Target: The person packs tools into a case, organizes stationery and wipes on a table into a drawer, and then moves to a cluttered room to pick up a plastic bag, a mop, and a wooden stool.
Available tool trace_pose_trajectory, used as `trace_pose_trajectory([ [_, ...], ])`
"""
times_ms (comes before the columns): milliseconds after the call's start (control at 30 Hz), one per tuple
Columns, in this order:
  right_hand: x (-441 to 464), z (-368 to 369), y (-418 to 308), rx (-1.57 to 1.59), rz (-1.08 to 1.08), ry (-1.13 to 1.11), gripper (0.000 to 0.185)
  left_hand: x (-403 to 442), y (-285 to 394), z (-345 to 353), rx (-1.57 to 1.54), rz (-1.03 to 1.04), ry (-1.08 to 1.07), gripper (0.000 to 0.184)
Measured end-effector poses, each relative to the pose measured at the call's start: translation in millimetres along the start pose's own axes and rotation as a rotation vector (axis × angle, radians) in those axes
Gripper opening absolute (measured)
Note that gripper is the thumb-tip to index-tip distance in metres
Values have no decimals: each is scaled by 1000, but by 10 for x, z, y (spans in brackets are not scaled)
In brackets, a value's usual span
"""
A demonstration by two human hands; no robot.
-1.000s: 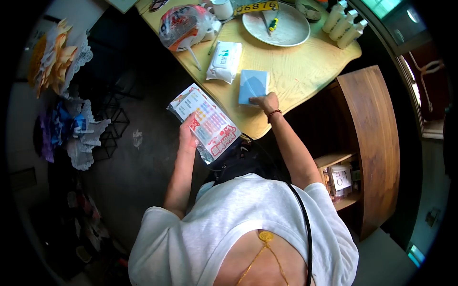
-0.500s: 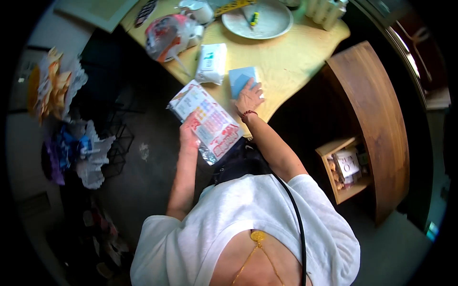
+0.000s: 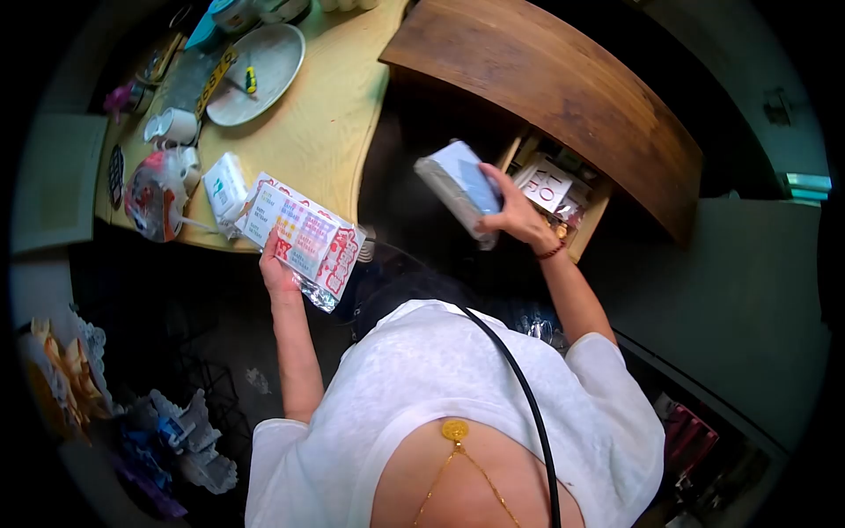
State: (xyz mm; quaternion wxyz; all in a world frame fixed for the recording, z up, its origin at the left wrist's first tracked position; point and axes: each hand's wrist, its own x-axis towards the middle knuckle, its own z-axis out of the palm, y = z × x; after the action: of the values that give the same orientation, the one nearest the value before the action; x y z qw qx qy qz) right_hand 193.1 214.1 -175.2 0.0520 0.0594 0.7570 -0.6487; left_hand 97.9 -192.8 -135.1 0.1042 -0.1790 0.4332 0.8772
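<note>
My left hand (image 3: 280, 268) is closed on the near edge of a printed sticker pack (image 3: 308, 233), a flat packet with pink, yellow and red patterns and a clear plastic end. The pack is near the table's front edge. My right hand (image 3: 518, 211) grips a thick blue-grey box (image 3: 458, 180), thumb on one side and fingers on the other. The box is tilted in the air, between the table and an open drawer (image 3: 591, 220). Inside the drawer lie a white card with dark letters (image 3: 546, 183) and other small items.
The pale wooden table (image 3: 330, 114) holds a round metal tray (image 3: 286, 62) with a yellow-black cutter (image 3: 251, 81), a white tissue pack (image 3: 224, 187), a plastic bag (image 3: 157, 198) and white cups (image 3: 176, 126). A brown wooden desk (image 3: 546, 79) stands above the drawer. Wrapped bouquets (image 3: 189, 440) sit at lower left.
My right hand has lifted the blue-grey box off the table and carried it right, towards the drawer. My view has turned right. My left hand still holds the sticker pack.
</note>
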Motion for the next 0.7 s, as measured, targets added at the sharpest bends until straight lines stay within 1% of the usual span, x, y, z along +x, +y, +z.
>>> trace_pose_trajectory([
  [67,-343,-462,-124,-247,-60,87,94,-57,8,291,-27,-61,-69,42],
  [100,-488,-623,-195,-346,-125,169,91,-101,6,435,-57,-108,-119,42],
  [167,-728,-921,-283,-651,-105,212,90,-245,10,715,-60,-141,-128,42],
  [200,-998,-837,-664,-828,-136,215,90,-526,352,754,-112,-199,-193,42],
  [233,-1010,-908,-630,-975,-165,198,90,-583,390,838,-143,-248,-231,43],
  [300,-1001,-902,-639,-1049,11,117,90,-679,468,946,-140,-263,-247,42],
  [367,-1028,-848,-863,-992,-15,141,90,-801,556,1089,-164,-272,-301,41],
  [400,-1050,-816,-1009,-1064,-46,101,90,-849,588,1147,-154,-272,-290,40],
  [433,-1023,-600,-1048,-1134,-83,62,91,-835,663,1001,-155,-262,-290,40],
  [467,-1043,-592,-1132,-1115,-116,38,92,-871,685,1057,-160,-282,-292,40],
  [633,-998,-390,-1305,-1097,-88,58,94,-981,748,1196,-177,-318,-324,39],
  [667,-866,-186,-1263,-1080,-105,70,93,-903,782,1065,-165,-307,-319,39],
  [700,-877,-161,-1359,-1071,-105,82,93,-939,808,1130,-168,-312,-325,39],
])
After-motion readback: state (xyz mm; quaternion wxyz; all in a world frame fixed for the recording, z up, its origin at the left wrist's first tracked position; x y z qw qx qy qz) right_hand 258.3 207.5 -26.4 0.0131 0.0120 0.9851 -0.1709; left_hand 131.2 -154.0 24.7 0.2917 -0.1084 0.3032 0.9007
